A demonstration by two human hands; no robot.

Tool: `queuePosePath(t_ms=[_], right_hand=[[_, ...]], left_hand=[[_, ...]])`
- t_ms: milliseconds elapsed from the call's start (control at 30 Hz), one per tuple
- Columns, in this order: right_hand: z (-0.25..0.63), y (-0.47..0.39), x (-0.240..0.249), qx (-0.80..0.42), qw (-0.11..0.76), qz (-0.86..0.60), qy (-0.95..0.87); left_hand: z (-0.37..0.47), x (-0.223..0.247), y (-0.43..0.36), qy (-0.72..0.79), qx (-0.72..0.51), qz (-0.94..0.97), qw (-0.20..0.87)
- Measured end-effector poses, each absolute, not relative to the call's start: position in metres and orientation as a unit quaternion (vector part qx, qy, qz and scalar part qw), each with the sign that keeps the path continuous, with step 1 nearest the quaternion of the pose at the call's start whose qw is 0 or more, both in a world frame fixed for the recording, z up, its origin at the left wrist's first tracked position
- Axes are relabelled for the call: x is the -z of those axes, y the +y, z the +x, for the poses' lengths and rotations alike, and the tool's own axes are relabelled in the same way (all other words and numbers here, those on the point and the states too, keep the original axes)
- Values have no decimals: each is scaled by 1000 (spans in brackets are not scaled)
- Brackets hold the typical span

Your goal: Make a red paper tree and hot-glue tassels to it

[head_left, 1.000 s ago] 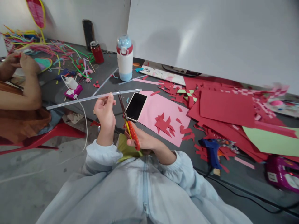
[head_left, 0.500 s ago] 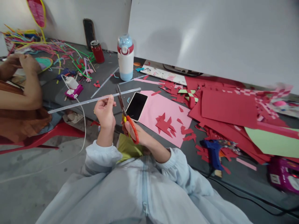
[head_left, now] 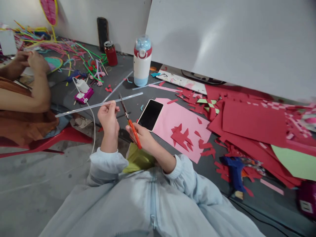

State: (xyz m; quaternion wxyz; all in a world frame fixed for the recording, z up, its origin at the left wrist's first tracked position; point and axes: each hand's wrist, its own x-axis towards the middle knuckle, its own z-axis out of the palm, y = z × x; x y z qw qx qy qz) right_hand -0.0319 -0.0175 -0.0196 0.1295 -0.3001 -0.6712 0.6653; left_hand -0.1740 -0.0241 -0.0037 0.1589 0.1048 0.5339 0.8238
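My left hand [head_left: 108, 118] pinches a long, translucent glue stick [head_left: 75, 112] between thumb and fingers. The stick slants across above the table, its short end [head_left: 135, 95] pointing right. In my right hand [head_left: 143, 134] is a pair of scissors with orange handles [head_left: 134, 134]. Their blades [head_left: 124, 108] point up and left and cross the stick just right of my left fingers. Whether the blades touch the stick, I cannot tell. A phone [head_left: 150, 114] with a dark screen lies beyond my right hand.
Pink paper [head_left: 164, 120] with red scraps lies right of the phone, near red sheets [head_left: 254, 121] and a blue glue gun [head_left: 234, 172]. A bottle [head_left: 142, 62] and red can [head_left: 111, 54] stand at the back. Another person's arm [head_left: 37, 85] is at left.
The scissors have turned from showing their open handle loop to nearly edge-on, their tips now nearer my left fingers. My view has swung slightly left.
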Motion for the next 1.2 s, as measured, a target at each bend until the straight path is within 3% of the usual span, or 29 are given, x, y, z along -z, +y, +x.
queuePosePath(t_ms=[567,967,1200], right_hand=[[-71,-3,24,-745,83,-302,-588],[-66,-2,8,-739,79,-315,-590],[-63,3,28,-695,106,-268,-659]], left_hand=[[-206,6,-11,558,-804,66,194],[-206,5,-10,576,-796,62,175],[-201,5,-12,607,-773,99,155]])
